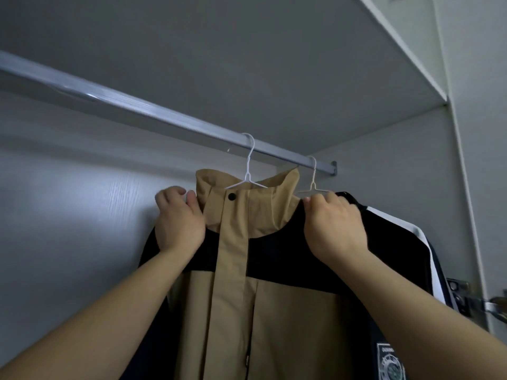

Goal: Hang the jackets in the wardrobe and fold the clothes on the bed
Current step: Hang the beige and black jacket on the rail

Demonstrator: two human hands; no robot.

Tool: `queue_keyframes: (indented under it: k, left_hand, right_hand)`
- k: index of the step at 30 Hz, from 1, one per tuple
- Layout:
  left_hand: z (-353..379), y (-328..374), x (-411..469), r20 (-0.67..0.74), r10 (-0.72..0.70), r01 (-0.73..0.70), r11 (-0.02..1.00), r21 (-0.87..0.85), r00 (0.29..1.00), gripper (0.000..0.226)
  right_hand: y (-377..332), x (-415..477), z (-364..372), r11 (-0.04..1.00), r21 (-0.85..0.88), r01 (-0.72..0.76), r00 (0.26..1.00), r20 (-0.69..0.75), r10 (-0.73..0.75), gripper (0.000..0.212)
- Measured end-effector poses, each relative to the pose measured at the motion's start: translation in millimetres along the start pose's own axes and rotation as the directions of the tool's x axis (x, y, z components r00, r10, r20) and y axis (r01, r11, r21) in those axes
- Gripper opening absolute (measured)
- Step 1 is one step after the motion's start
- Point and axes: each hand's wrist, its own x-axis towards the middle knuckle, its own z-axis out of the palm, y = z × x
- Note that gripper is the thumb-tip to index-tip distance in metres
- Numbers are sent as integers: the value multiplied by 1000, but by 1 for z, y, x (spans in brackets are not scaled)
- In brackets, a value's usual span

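A tan and black jacket (241, 283) hangs on a white hanger (248, 171) hooked over the metal wardrobe rail (137, 108). My left hand (179, 218) grips the jacket's left shoulder beside the tan collar, fingers curled over the top. My right hand (333, 223) grips the right shoulder, fingers curled over the black fabric. Behind it on the right hangs a dark jacket with white stripes (411, 242) on a second pale hanger (312, 182), with a round badge low on its sleeve.
The wardrobe's grey back wall (82, 201) lies to the left, a shelf (301, 64) just above the rail. The right side panel (472, 160) carries a metal door hinge (463, 297). The rail's left length holds no hangers.
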Motion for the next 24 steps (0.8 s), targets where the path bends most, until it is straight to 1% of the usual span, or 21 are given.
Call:
queue_keyframes:
  k: [1, 2, 3, 4, 5, 7, 9, 10, 12, 13, 14, 15, 16, 17, 18, 20, 21, 22, 23, 24]
  left_hand:
    - [-4, 7, -21, -62, 120, -122, 992, -31, 991, 29]
    - [-8, 16, -46, -74, 245, -250, 966, -65, 967, 27]
    - [-12, 29, -71, -44, 346, -349, 929, -126, 937, 25]
    - [-14, 44, -96, 6, 419, -408, 888, -211, 908, 24]
    - [-17, 62, -120, 62, 466, -430, 853, -295, 883, 22]
    - [-27, 103, -168, 146, 505, -392, 795, -462, 851, 20]
    - [-35, 139, -219, 192, 529, -321, 724, -611, 827, 20]
    - [-40, 155, -248, 227, 524, -247, 685, -686, 821, 20]
    - [-47, 182, -312, 374, 479, 1, 614, -789, 794, 22]
    - [-50, 196, -345, 468, 457, 154, 571, -806, 756, 25]
    - [-51, 211, -378, 555, 443, 297, 526, -797, 704, 29]
    - [-50, 229, -411, 619, 440, 404, 489, -773, 651, 32]
    - [-49, 253, -444, 663, 453, 489, 450, -747, 596, 33]
    - [-49, 280, -474, 699, 481, 568, 411, -713, 529, 35]
    - [-50, 310, -499, 720, 523, 619, 394, -679, 456, 35]
    - [-58, 370, -537, 689, 660, 641, 395, -658, 301, 38]
    - [-75, 416, -562, 629, 759, 653, 394, -647, 165, 39]
    - [-88, 443, -572, 584, 808, 663, 395, -636, 78, 40]
    - [-95, 453, -571, 556, 829, 674, 374, -637, 65, 41]
    - [-108, 477, -576, 509, 861, 705, 351, -616, 16, 40]
  right_hand:
    - [5, -6, -9, 999, 28, -17, 1000, -6, 17, 31]
    - [11, -14, -19, 997, 69, -44, 999, -9, 45, 32]
    - [16, -23, -30, 988, 127, -90, 996, -6, 92, 34]
    - [23, -34, -40, 970, 190, -150, 988, 0, 153, 34]
    - [31, -48, -52, 951, 240, -197, 979, -8, 205, 33]
    - [50, -81, -77, 918, 306, -252, 963, -11, 268, 26]
    - [72, -126, -110, 856, 383, -348, 934, 62, 352, 32]
    - [82, -154, -127, 813, 417, -406, 910, 104, 401, 38]
    - [107, -216, -161, 723, 456, -520, 847, 162, 507, 46]
    - [120, -248, -179, 671, 462, -580, 801, 179, 571, 48]
    - [133, -278, -197, 615, 455, -644, 745, 190, 639, 49]
    - [146, -307, -218, 560, 433, -706, 680, 193, 708, 50]
    - [159, -337, -242, 517, 400, -756, 614, 162, 773, 50]
    - [173, -363, -266, 472, 377, -797, 546, 114, 830, 47]
    - [185, -385, -293, 419, 362, -832, 472, 67, 879, 44]
    - [206, -419, -344, 322, 360, -876, 326, -52, 944, 41]
    - [216, -434, -391, 268, 336, -903, 220, -174, 960, 41]
    - [225, -442, -421, 242, 316, -917, 166, -249, 954, 41]
    - [229, -444, -436, 222, 304, -927, 146, -253, 956, 41]
    - [232, -446, -462, 182, 272, -945, 98, -297, 950, 40]
